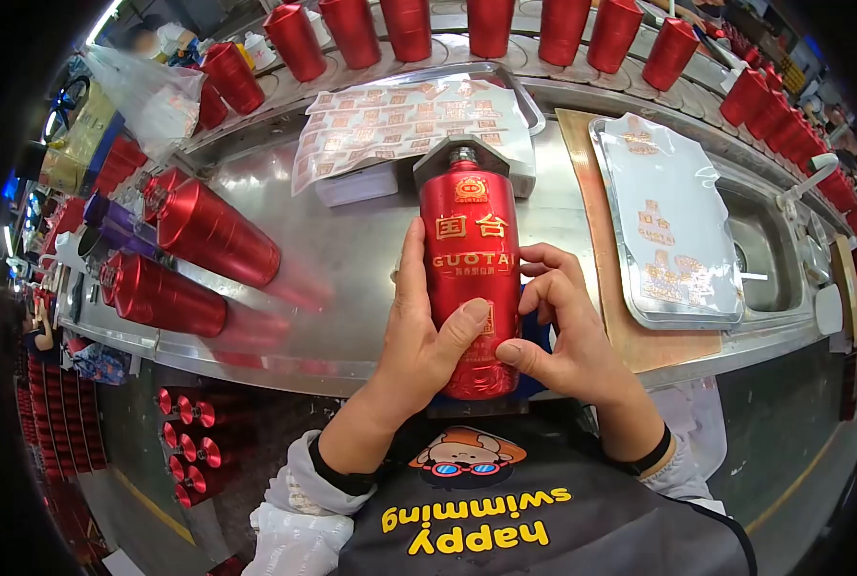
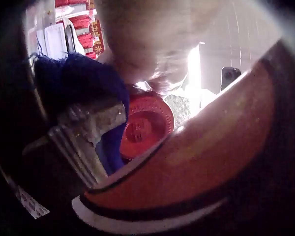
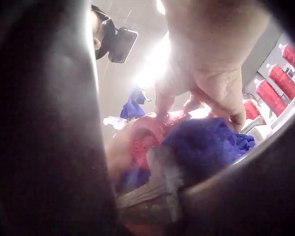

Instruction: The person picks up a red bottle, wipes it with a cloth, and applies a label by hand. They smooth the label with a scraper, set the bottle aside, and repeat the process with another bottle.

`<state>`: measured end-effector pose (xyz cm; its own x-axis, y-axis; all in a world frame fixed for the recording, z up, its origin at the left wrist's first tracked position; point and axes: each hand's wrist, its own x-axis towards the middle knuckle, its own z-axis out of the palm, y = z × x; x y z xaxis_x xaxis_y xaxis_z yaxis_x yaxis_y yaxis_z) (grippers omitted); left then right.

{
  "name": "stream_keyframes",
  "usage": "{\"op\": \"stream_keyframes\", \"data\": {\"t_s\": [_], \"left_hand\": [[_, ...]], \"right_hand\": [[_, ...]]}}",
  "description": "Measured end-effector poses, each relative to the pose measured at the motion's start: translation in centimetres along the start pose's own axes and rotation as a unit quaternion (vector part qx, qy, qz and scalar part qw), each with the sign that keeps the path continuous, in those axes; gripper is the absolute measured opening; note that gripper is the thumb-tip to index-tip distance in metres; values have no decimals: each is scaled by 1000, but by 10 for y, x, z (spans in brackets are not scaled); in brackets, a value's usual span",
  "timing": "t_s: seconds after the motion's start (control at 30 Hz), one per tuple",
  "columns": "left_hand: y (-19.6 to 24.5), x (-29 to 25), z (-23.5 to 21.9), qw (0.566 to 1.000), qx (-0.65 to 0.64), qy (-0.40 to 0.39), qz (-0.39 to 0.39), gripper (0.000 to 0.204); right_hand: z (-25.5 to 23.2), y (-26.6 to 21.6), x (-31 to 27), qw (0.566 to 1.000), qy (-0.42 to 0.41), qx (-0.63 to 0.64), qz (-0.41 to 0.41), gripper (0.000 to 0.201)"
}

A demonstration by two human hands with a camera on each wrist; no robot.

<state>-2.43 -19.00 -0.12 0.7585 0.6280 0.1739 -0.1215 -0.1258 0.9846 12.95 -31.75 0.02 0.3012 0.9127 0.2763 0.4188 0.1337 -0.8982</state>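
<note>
A red bottle (image 1: 470,288) with gold lettering and a dark screw neck lies face up in front of the person, its base toward the apron. The left hand (image 1: 419,331) grips its left side, with the thumb on the front over a small gold label (image 1: 479,322) near the bottom. On the other side the right hand (image 1: 572,331) holds the lower right edge, thumb on the front and bent fingers at the side. Blue cloth (image 3: 201,145) lies under the bottle. The left wrist view shows the round red base (image 2: 145,128) beside a metal bracket (image 2: 88,130).
Two red bottles (image 1: 219,230) lie on the steel table (image 1: 323,278) at left. Behind, a label sheet (image 1: 390,130) covers a tray. A second tray (image 1: 673,230) with labels stands right, beside a sink (image 1: 769,254). Several bottles (image 1: 491,24) line the far conveyor.
</note>
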Motion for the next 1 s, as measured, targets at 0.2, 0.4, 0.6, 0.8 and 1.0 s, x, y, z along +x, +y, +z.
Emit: {"op": "stream_keyframes", "data": {"t_s": [0.2, 0.4, 0.6, 0.8, 1.0], "left_hand": [[-2, -1, -1, 999, -51, -11, 4, 95], [0, -11, -8, 993, 113, -31, 24, 108], [-1, -11, -8, 994, 97, -39, 27, 110], [1, -12, -13, 989, 131, -58, 29, 108], [-1, -6, -8, 999, -38, -17, 13, 85]], "right_hand": [[1, 3, -1, 1000, 12, 4, 1, 46], [5, -2, 2, 1000, 25, -10, 3, 43], [3, -5, 3, 1000, 23, 3, 17, 41], [5, -6, 5, 1000, 24, -7, 17, 42], [7, -5, 6, 999, 38, 5, 35, 41]]}}
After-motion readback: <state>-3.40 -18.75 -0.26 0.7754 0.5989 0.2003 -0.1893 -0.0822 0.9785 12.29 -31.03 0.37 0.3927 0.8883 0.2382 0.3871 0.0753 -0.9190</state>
